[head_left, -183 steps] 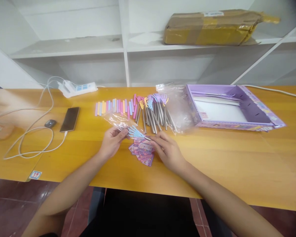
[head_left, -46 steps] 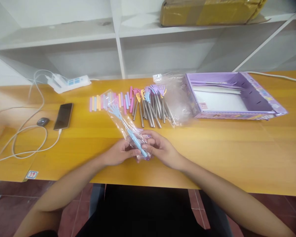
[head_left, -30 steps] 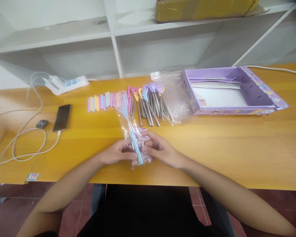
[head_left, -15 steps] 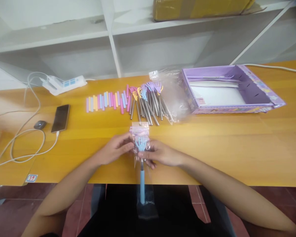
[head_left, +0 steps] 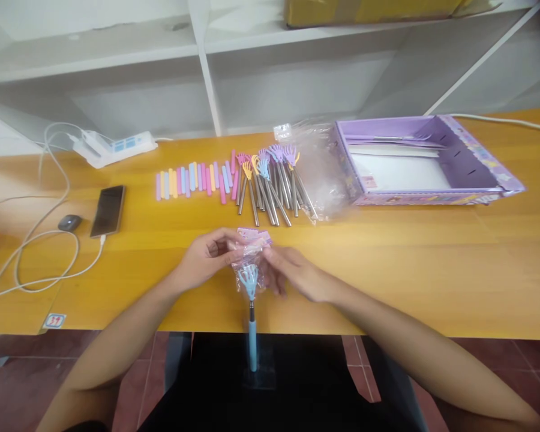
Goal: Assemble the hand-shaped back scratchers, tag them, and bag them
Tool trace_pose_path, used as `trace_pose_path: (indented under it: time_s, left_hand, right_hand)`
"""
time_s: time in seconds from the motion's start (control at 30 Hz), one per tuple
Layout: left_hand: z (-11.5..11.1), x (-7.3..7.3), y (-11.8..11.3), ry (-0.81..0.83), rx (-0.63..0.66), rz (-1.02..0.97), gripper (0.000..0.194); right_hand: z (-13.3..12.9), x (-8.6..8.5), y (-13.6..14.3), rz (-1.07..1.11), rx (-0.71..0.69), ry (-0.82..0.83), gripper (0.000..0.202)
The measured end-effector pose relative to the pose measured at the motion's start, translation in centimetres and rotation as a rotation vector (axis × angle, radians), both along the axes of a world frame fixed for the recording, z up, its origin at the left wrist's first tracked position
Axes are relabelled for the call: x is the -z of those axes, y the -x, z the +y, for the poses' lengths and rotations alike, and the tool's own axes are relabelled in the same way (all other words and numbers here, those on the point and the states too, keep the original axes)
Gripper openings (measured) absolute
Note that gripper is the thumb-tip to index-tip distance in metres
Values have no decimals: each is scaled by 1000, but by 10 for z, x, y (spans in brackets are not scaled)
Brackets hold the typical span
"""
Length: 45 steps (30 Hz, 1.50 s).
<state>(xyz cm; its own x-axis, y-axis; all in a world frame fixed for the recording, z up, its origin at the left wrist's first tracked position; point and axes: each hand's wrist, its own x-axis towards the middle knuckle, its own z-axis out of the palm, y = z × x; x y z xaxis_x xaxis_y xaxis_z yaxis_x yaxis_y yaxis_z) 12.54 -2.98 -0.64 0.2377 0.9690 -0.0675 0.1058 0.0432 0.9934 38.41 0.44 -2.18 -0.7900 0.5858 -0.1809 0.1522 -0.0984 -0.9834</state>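
A clear plastic bag (head_left: pixel 253 255) holds a blue back scratcher (head_left: pixel 252 336), whose claw-shaped head lies just below my fingers and whose handle hangs past the table edge. My left hand (head_left: pixel 211 255) pinches the top of the bag from the left. On the right, my right hand (head_left: pixel 292 270) grips the bag's top edge between thumb and fingers. Beyond them lie several metal scratchers (head_left: pixel 272 192) with coloured claw heads, and a row of coloured tubes (head_left: pixel 195 180) is to their left.
At the right stands a purple box (head_left: pixel 400 197) with a purple scratcher inside. Clear bags (head_left: pixel 319 174) lie beside it. On the left are a phone (head_left: pixel 108 211), a mouse (head_left: pixel 69 223), cables and a power strip (head_left: pixel 117 150). A shelf (head_left: pixel 117 39) rises behind.
Both hands have moved from around the claw head to the top of the bag, and the bag's top is now folded or bunched. The scratcher sits slightly lower and further left.
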Motion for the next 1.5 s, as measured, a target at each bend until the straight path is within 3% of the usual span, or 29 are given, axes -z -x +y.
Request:
trace_pose_path:
  time_s: [0.1,0.17,0.2,0.3,0.4,0.53,0.63,0.73,0.83,0.9,0.97,1.03,1.1,1.3,1.4,1.5]
  left_hand:
    - [0,-2,-1,9,11,8,34]
    - [0,-2,-1,-1,-4,12,33]
    - [0,-1,-1,-9,-22,15,33]
    - [1,3,-2,-26,-58,29,30]
    - [2,10,-3,-69,-69,65,28]
    - [3,19,-1,-116,-99,91,24]
    - [3,20,0,-70,-118,71,27]
    - [2,18,0,-58,-142,73,28]
    - [1,15,0,-110,-176,117,27]
    - [0,13,-1,-138,-194,126,28]
    - [0,12,-3,-130,-203,94,31]
    - [1,11,-4,-94,-197,38,36]
    - [0,9,-5,-59,-178,-10,38]
    - [-3,9,-5,-177,-47,-2,33]
    - [-6,15,-5,-237,44,-60,31]
    - [-6,22,-7,-299,42,-57,45]
  right_hand:
    - [10,3,-4,-207,222,-566,37]
    - [15,7,-4,-377,202,-827,19]
    - [15,9,-4,-439,176,-883,20]
    - [14,14,-2,-504,126,-910,26]
    - [13,18,-1,-464,172,-866,22]
    - [18,20,-3,-310,263,-725,9]
    - [22,19,-3,-205,297,-610,12]
    - [21,15,-3,-90,477,-631,9]
    - [15,9,-5,107,677,-818,3]
    - [10,6,-8,244,618,-975,12]
    - [6,4,-9,340,395,-1136,20]
    - [3,4,-8,334,181,-1241,15]
    - [1,7,-4,261,119,-1267,6]
    - [6,13,4,278,388,-1341,19]
    - [8,11,5,257,462,-1249,21]
    - [8,7,4,214,511,-1139,18]
